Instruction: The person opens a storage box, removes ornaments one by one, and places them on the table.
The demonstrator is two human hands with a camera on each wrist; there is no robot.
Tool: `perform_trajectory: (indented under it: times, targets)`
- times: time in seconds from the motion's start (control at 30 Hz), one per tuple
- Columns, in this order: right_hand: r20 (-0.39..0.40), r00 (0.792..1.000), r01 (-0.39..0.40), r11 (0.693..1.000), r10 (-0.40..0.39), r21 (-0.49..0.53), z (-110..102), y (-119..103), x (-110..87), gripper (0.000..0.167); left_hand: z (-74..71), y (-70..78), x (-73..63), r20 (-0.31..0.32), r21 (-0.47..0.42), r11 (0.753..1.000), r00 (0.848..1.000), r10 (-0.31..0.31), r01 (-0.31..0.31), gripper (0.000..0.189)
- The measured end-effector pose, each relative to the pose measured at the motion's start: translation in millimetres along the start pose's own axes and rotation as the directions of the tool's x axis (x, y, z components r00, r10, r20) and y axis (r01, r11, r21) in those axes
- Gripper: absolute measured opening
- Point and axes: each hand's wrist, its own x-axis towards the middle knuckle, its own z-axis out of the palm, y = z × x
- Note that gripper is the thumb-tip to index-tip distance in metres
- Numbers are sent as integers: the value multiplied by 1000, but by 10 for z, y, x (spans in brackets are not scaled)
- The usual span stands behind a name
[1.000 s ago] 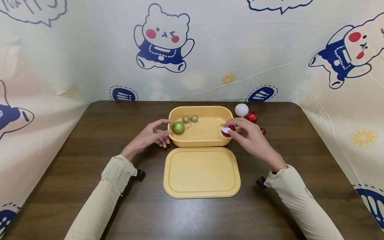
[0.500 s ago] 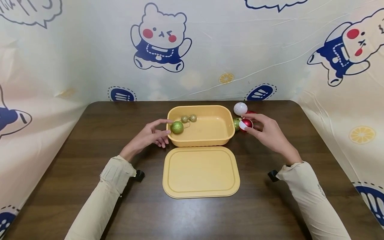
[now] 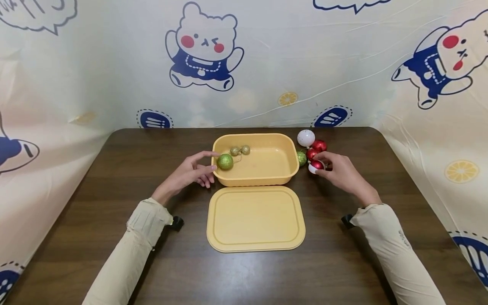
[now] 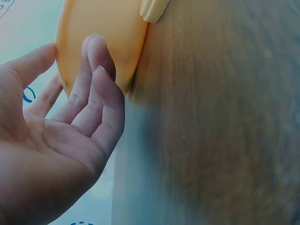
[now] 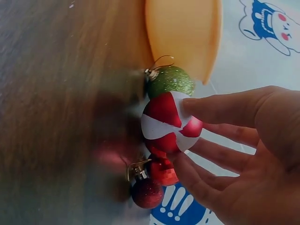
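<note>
Right hand [image 3: 339, 171] is pinching the red-and-white ball [image 5: 164, 123] with thumb and fingers, just right of the yellow box [image 3: 255, 181]. Probably light, stiff, slick (maybe brittle), so its middle is wanting gentle holding. Left hand [image 3: 189, 170] is touching the box, fingers loosely parted.

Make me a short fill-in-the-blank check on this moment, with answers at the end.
The right hand holds a patterned ball of red and ____.
Inside the box, the larger ball near the left hand is ____.
The small gold balls in the box number ____.
The lid and box are both ____.
Missing words: white; green; two; yellow.
</note>
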Motion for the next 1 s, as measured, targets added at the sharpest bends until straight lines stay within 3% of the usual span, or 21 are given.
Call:
perform_trajectory:
  times: [0.13,0.53,0.87,1.0]
  targets:
    - [-8,999,43,999,-43,-30,38,40,9,36,-8,-3,7,5,3,1000,1000,1,-1,51]
    - [-27,997,72,996,-74,-47,17,51,-1,35,-4,-12,6,9,-10,1000,1000,10,-10,49]
    - [-55,998,11,999,-13,-49,-164,104,-47,33,-17,-13,17,12,3,1000,1000,13,-13,50]
    - [-58,998,-19,995,14,-101,-204,205,-67,32,-17,-9,15,15,-8,1000,1000,13,-13,51]
